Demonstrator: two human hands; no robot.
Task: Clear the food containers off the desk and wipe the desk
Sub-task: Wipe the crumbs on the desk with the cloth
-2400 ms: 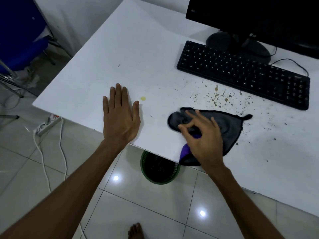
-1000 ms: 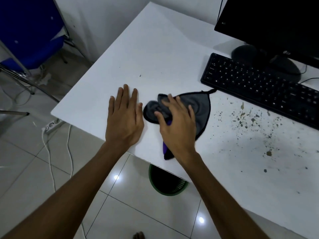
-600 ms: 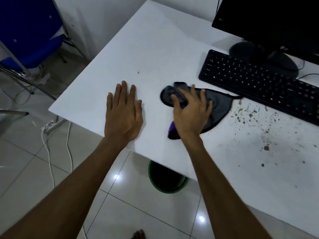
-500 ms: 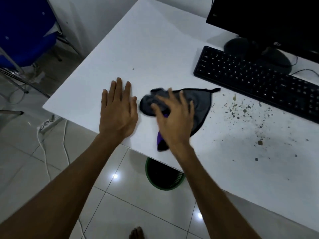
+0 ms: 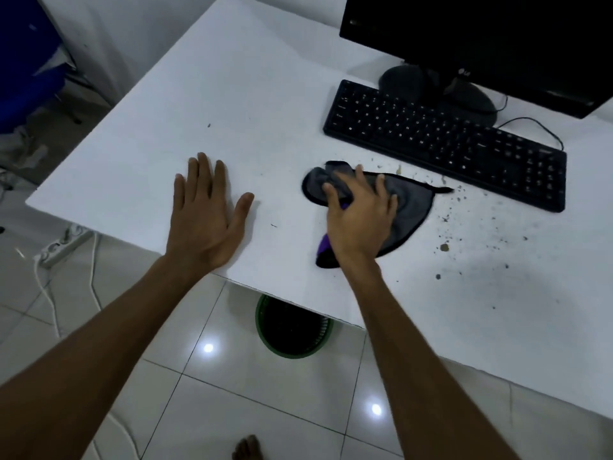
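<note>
My right hand (image 5: pixel 360 224) presses the grey, black-edged cloth (image 5: pixel 409 207), seemingly bunched; left hand (image 5: pixel 207 217) flat, spread. I'd sweep crumbs (image 5: pixel 444 248) off the white counter's (image 5: pixel 252 94) near edge.

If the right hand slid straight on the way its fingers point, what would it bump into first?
Probably the keyboard. The right hand, pressing the cloth, points up the desk toward it, with only scattered crumbs nearby.

Both forearms are bare up to the frame's edge, with no sleeve in view. The left hand (image 5: pixel 205 214) and right hand (image 5: pixel 360 220) are ungloved. A bare foot (image 5: pixel 247 448) is unshod.
</note>
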